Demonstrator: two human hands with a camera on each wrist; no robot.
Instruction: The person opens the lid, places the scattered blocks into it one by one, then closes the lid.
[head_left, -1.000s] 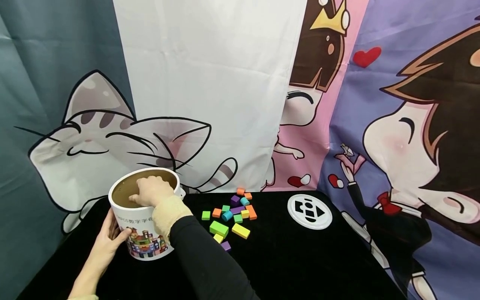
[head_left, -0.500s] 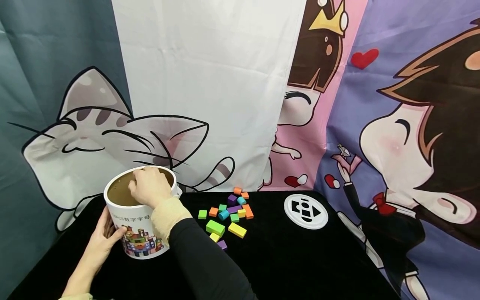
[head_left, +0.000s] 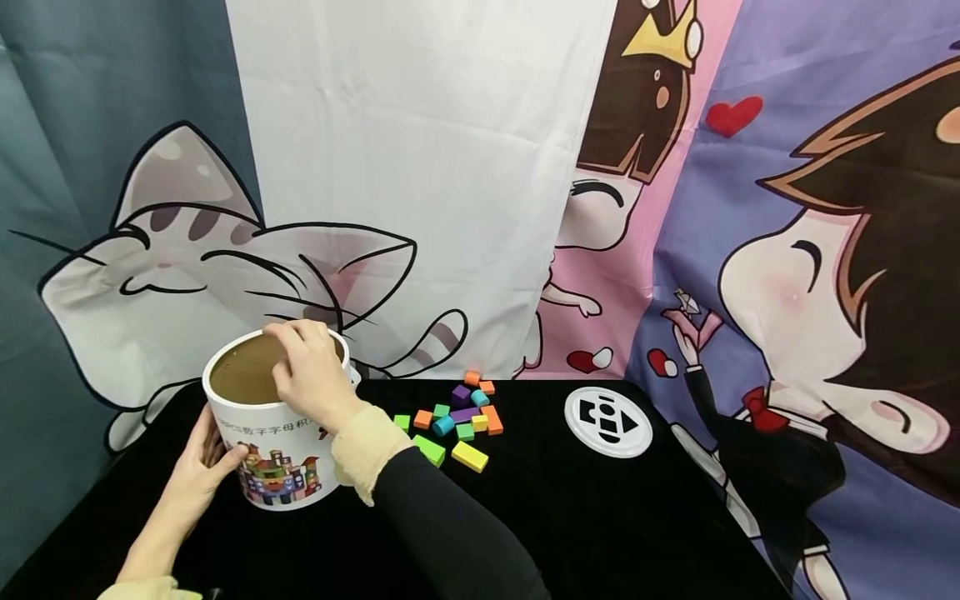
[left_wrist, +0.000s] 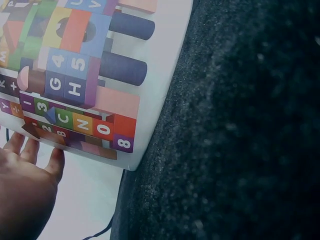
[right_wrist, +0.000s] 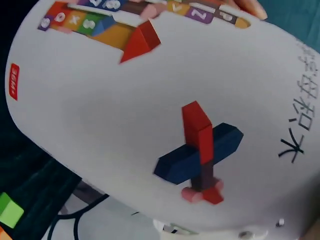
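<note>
White bucket (head_left: pixel 279 446) cupped by left grip (head_left: pixel 197 468), right grip (head_left: pixel 315 371) over it, hold unclear; black desk (head_left: pixel 600 521), cartoon-print curtain (head_left: pixel 420 167) behind.

Just behind my bare right hand (head_left: pixel 321 371) sits a pale yellow cuff (head_left: pixel 369 450), soft and gently creased, and past it runs a plain black sleeve (head_left: pixel 465 533). Farther behind my bare left hand (head_left: pixel 197 473), a similar yellowish wristband (head_left: pixel 138 589) partly shows.

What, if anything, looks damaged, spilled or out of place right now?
Nothing stands out. The bucket shows no visible damage. The colored blocks lie scattered beside it, and the white cut-out disc lies flat on the black cloth, apart from them.
</note>
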